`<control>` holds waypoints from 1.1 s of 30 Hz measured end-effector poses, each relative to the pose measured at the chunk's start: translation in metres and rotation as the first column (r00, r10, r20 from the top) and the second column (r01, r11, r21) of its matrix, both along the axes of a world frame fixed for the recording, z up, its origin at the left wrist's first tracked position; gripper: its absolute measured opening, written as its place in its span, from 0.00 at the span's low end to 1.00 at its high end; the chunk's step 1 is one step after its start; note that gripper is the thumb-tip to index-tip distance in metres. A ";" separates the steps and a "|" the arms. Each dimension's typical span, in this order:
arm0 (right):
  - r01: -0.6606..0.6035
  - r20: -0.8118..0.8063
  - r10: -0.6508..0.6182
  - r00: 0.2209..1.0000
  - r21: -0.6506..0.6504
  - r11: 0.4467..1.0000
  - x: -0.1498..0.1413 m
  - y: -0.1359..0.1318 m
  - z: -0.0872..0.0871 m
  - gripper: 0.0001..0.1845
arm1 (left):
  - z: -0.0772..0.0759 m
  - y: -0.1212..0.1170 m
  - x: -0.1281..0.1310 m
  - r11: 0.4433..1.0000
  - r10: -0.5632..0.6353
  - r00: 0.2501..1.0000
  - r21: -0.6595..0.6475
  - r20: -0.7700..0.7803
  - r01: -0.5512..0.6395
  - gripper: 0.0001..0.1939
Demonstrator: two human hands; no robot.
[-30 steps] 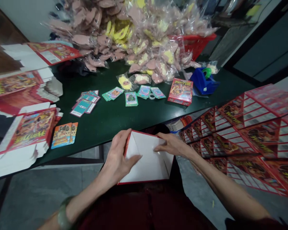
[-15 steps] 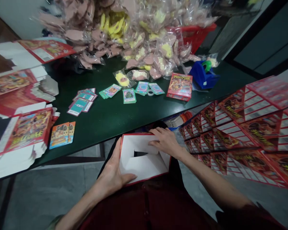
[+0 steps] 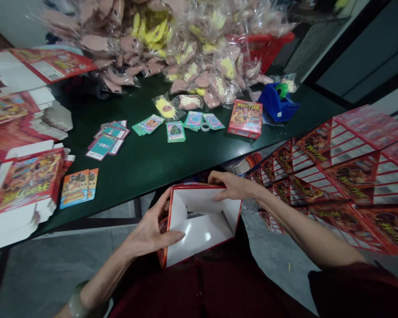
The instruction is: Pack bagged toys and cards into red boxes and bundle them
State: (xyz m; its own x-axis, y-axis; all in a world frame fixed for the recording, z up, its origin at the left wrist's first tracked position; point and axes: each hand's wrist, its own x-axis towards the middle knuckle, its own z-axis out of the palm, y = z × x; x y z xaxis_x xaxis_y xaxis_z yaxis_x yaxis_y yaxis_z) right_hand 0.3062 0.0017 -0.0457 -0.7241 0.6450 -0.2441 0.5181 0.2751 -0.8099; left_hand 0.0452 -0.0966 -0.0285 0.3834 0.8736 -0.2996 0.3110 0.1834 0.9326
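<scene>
Between both hands, over my lap, is a red cardboard box (image 3: 202, 238) whose white inside faces up. My left hand (image 3: 151, 229) grips its left wall, with the thumb laid over the near inner edge. At the far right rim, my right hand (image 3: 230, 187) pinches the wall, thumb inside and fingers outside. A dark gap shows at the bottom of the box between the inner flaps. On the green table (image 3: 146, 172) beyond lie teal cards (image 3: 108, 139), several green-edged cards (image 3: 175, 131) and orange cards (image 3: 79, 187).
Flattened red boxes (image 3: 29, 181) are stacked at the left. Bagged pink and yellow toys (image 3: 185, 66) pile up at the back beside a red basket (image 3: 268, 48). A finished red box (image 3: 245, 118) and blue tape dispenser (image 3: 278, 104) stand right. Stacked boxes (image 3: 351, 176) fill the right side.
The box has tilted and opened wider, showing more of its red left side and deeper inside. My right hand has shifted slightly right along the far rim. The view has moved a little.
</scene>
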 end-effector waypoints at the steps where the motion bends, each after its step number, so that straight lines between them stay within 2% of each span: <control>1: 0.004 0.028 -0.005 1.000 0.029 1.000 0.000 -0.003 0.002 0.15 | 0.001 -0.001 -0.002 0.999 -0.026 0.998 0.028 -0.053 0.028 0.48; 3: -0.013 0.085 0.006 0.996 0.074 0.997 0.000 -0.007 0.007 0.14 | 0.008 -0.004 -0.006 0.992 -0.034 0.974 0.108 -0.224 0.060 0.44; 5: -0.040 0.115 0.028 0.993 0.098 0.994 -0.002 -0.009 0.012 0.13 | 0.022 -0.008 -0.010 0.961 0.083 0.892 0.273 -0.445 0.046 0.37; 6: -0.052 0.113 0.040 0.993 0.105 0.993 -0.004 -0.009 0.015 0.13 | 0.032 -0.008 -0.010 0.917 0.193 0.827 0.396 -0.528 0.039 0.34; 8: -0.080 0.112 0.066 0.991 0.124 0.989 -0.012 -0.006 0.021 0.13 | 0.052 -0.002 -0.006 0.767 0.409 0.708 0.638 -0.576 0.076 0.28; 9: -0.096 0.112 0.081 0.990 0.142 0.985 -0.017 -0.003 0.025 0.13 | 0.062 0.004 -0.002 0.695 0.445 0.687 0.705 -0.574 0.139 0.27; 10: -0.113 0.109 0.096 0.989 0.165 0.980 -0.023 0.000 0.029 0.13 | 0.070 0.013 0.004 0.664 0.412 0.688 0.714 -0.598 0.223 0.26; 11: -0.135 0.103 0.117 0.988 0.189 0.973 -0.030 0.002 0.033 0.14 | 0.075 0.024 0.011 0.681 0.287 0.679 0.643 -0.676 0.352 0.25; 12: -0.159 0.104 0.140 0.985 0.216 0.963 -0.036 0.003 0.038 0.14 | 0.079 0.035 0.018 0.711 0.114 0.625 0.502 -0.773 0.492 0.22; 13: -0.185 0.120 0.159 0.980 0.253 0.950 -0.042 0.001 0.042 0.15 | 0.080 0.046 0.025 0.721 -0.071 0.530 0.324 -0.845 0.613 0.19; 14: -0.195 0.152 0.154 0.976 0.308 0.931 -0.047 -0.004 0.046 0.14 | 0.079 0.056 0.029 0.705 -0.175 0.455 0.212 -0.873 0.677 0.16; 16: -0.105 0.208 0.000 0.978 0.492 0.864 -0.054 -0.022 0.051 0.12 | 0.075 0.070 0.032 0.680 -0.270 0.380 0.104 -0.885 0.726 0.13; 18: 0.092 0.122 -0.239 0.963 0.687 0.721 -0.058 -0.049 0.049 0.09 | 0.070 0.074 0.026 0.677 -0.268 0.397 0.122 -0.878 0.726 0.14; 19: 0.173 0.029 -0.287 0.958 0.737 0.653 -0.059 -0.064 0.045 0.09 | 0.068 0.074 0.022 0.679 -0.264 0.410 0.134 -0.873 0.722 0.15; 20: 0.188 -0.033 -0.247 0.969 0.746 0.639 -0.061 -0.078 0.039 0.10 | 0.067 0.072 0.018 0.682 -0.258 0.419 0.142 -0.871 0.717 0.18; 22: 0.098 -0.077 -0.061 0.995 0.748 0.657 -0.066 -0.098 0.023 0.10 | 0.067 0.067 0.011 0.685 -0.253 0.420 0.146 -0.871 0.714 0.22; 24: -0.024 -0.026 0.064 0.998 0.734 0.678 -0.075 -0.107 0.007 0.12 | 0.069 0.062 0.009 0.677 -0.266 0.398 0.124 -0.878 0.725 0.24; 26: -0.095 0.059 0.075 0.995 0.704 0.704 -0.083 -0.107 -0.005 0.19 | 0.071 0.059 0.012 0.662 -0.293 0.366 0.089 -0.883 0.744 0.26; 28: -0.144 0.129 0.078 0.989 0.657 0.740 -0.089 -0.103 -0.011 0.21 | 0.072 0.057 0.019 0.654 -0.308 0.343 0.064 -0.888 0.754 0.25; 30: -0.171 0.164 0.087 0.983 0.618 0.767 -0.092 -0.101 -0.014 0.18 | 0.072 0.057 0.028 0.672 -0.276 0.326 0.061 -0.904 0.738 0.21; 33: -0.158 0.154 0.079 0.985 0.605 0.780 -0.093 -0.102 -0.015 0.14 | 0.072 0.060 0.043 0.700 -0.212 0.284 0.057 -0.935 0.712 0.20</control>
